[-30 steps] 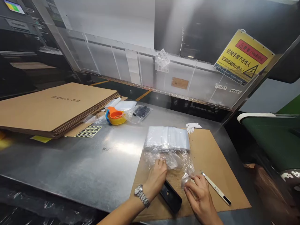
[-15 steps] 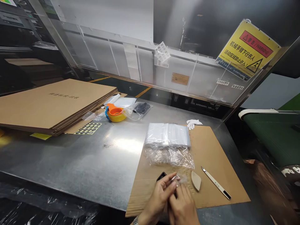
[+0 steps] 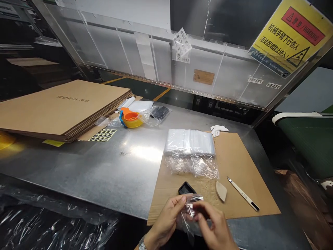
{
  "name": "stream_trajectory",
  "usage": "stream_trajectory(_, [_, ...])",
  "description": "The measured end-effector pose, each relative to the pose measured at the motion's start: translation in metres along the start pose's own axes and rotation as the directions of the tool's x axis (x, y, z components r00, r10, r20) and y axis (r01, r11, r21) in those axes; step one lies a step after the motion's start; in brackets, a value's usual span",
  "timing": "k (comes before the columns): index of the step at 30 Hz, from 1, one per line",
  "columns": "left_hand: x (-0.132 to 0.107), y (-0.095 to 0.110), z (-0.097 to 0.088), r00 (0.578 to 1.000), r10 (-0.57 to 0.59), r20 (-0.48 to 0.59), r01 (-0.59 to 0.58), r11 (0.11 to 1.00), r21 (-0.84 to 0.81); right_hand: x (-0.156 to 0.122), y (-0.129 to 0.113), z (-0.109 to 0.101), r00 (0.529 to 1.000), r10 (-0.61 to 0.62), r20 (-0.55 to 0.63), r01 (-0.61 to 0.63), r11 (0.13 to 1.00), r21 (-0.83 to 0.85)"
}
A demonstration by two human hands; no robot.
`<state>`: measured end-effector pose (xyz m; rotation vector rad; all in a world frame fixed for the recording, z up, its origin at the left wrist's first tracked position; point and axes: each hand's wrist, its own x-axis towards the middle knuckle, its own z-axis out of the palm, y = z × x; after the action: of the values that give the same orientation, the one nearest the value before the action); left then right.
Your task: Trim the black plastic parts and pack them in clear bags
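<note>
A small clear plastic bag [image 3: 189, 213] is stretched between my two hands at the near edge of the cardboard sheet [image 3: 244, 163]. My left hand [image 3: 166, 217] pinches its left side between thumb and fingers. On the other side, the curled fingers of my right hand [image 3: 214, 222] grip the film. Just beyond the bag lies a black, tray-like plastic part [image 3: 186, 188], partly covered by the bag and left fingers. A beige rounded wedge [image 3: 221, 191] rests to the right of it. Farther right is a white-handled craft knife [image 3: 243, 193], its blade pointing away.
A stack of clear plastic bags [image 3: 189, 143] lies on the cardboard, with a white glove [image 3: 219, 130] behind. Leftward on the metal table [image 3: 104, 173] are an orange-and-yellow tape dispenser [image 3: 130, 118], a bagged black item [image 3: 159, 113], round stickers [image 3: 103, 135] and flat cardboard [image 3: 65, 107].
My hands have moved apart, spreading the clear bag between them. More of the black part shows. The camera view has tilted down slightly and shifted.
</note>
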<state>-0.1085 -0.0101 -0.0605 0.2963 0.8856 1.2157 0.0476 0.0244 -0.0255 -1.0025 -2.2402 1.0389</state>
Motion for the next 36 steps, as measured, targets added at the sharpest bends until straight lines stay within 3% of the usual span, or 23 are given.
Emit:
stream_trajectory(2, [0.001,0.003,-0.001,1.000,-0.018,0.009,0.018,1.000,0.015,0.002,0.006,-0.005,0.985,0.135,-0.107,-0.131,0.991,0.043])
stream_trajectory(4, [0.000,0.005,-0.001,0.999,-0.035,0.036,0.034,0.999,0.021,0.005,0.014,-0.007,0.973,0.188,-0.132,-0.180,0.981,0.068])
stream_trajectory(9, [-0.001,0.007,-0.003,0.985,-0.123,0.118,0.115,0.991,0.076,0.015,0.024,-0.012,0.979,0.199,0.053,-0.206,0.948,0.242])
stream_trajectory(13, [-0.001,0.010,-0.006,0.991,-0.122,0.059,0.113,0.984,0.137,0.018,0.028,-0.012,0.960,0.248,0.129,-0.277,0.902,0.331])
stream_trajectory(15, [-0.003,0.013,-0.007,0.998,0.004,-0.059,0.011,0.969,0.249,0.018,0.029,-0.011,0.958,0.272,0.090,-0.286,0.901,0.327])
stream_trajectory(16, [-0.005,0.015,-0.007,0.979,0.140,-0.149,-0.082,0.936,0.343,0.018,0.028,-0.011,0.957,0.284,0.066,-0.290,0.900,0.325])
stream_trajectory(18, [-0.011,0.019,-0.005,0.851,0.448,-0.275,-0.234,0.791,0.565,0.017,0.023,-0.010,0.954,0.299,0.015,-0.290,0.909,0.300])
stream_trajectory(19, [-0.014,0.021,-0.002,0.805,0.529,-0.268,-0.262,0.722,0.640,0.017,0.019,-0.009,0.957,0.290,-0.006,-0.278,0.923,0.267])
stream_trajectory(20, [-0.017,0.022,0.001,0.816,0.532,-0.224,-0.268,0.694,0.669,0.016,0.013,-0.008,0.964,0.263,-0.023,-0.252,0.943,0.219])
stream_trajectory(22, [-0.022,0.022,0.010,0.928,0.368,-0.063,-0.255,0.748,0.613,0.016,0.002,-0.004,0.988,0.151,-0.040,-0.146,0.983,0.113])
stream_trajectory(23, [-0.022,0.022,0.014,0.960,0.279,0.022,-0.244,0.793,0.558,0.016,-0.003,-0.002,0.995,0.088,-0.043,-0.084,0.993,0.077])
stream_trajectory(25, [-0.022,0.019,0.021,0.971,0.225,0.082,-0.236,0.850,0.471,0.016,-0.009,0.002,0.999,0.041,-0.033,-0.038,0.995,0.095])
stream_trajectory(28, [-0.019,0.010,0.020,0.930,0.357,-0.082,-0.281,0.839,0.465,0.016,-0.006,0.003,0.978,0.207,-0.031,-0.184,0.922,0.341])
stream_trajectory(30, [-0.018,0.003,0.014,0.866,0.476,-0.155,-0.306,0.749,0.588,0.015,0.000,0.003,0.946,0.305,-0.109,-0.222,0.855,0.468])
stream_trajectory(32, [-0.018,-0.004,0.007,0.769,0.632,-0.098,-0.344,0.538,0.769,0.014,0.003,0.004,0.935,0.263,-0.240,-0.150,0.902,0.405])
stream_trajectory(34, [-0.020,-0.007,0.003,0.631,0.773,0.066,-0.375,0.230,0.898,0.012,0.001,0.007,0.959,0.070,-0.275,-0.016,0.981,0.195])
stream_trajectory(36, [-0.021,-0.005,0.001,0.517,0.805,0.289,-0.416,-0.058,0.908,0.012,-0.005,0.011,0.963,-0.165,-0.214,0.171,0.985,0.013])
